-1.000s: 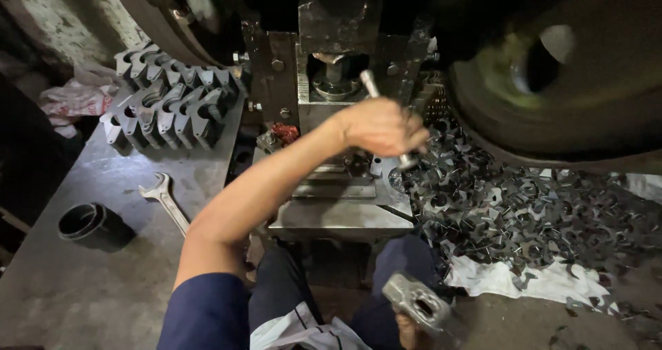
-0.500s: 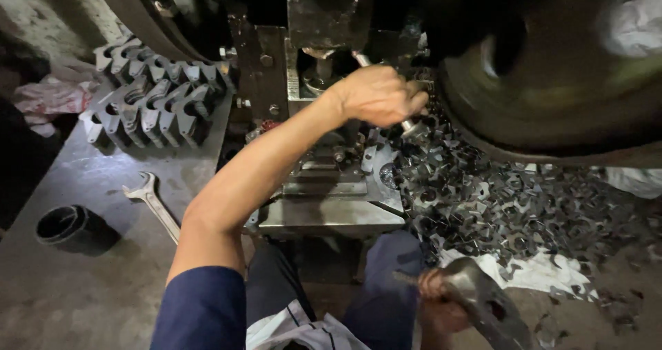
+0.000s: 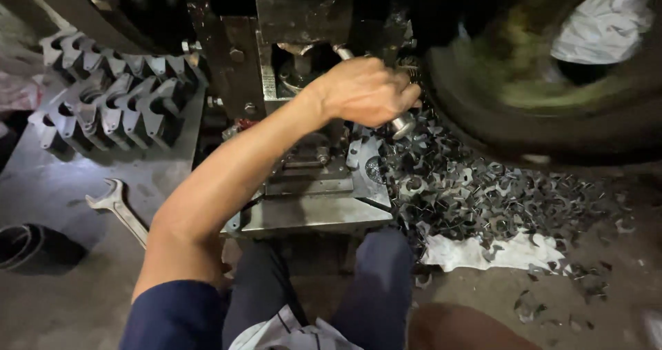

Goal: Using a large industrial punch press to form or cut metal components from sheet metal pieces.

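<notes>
Steel handle (image 3: 398, 122) of a press machine (image 3: 303, 67) sits gripped in a worker's left hand (image 3: 365, 89), the fingers (image 3: 407, 98) wrapped tightly around the rod just in front of the machine's dark die block. The arm reaches up from a blue sleeve (image 3: 172, 319) across the press's metal base plate (image 3: 310, 212). A heap of small stamped metal pieces (image 3: 483, 198) lies to the right of the plate, partly on a white cloth (image 3: 476, 253). Rows of grey forged parts (image 3: 110, 95) stand at left on the surface (image 3: 62, 281), near an open-ended spanner (image 3: 117, 208). The right hand is out of view.
</notes>
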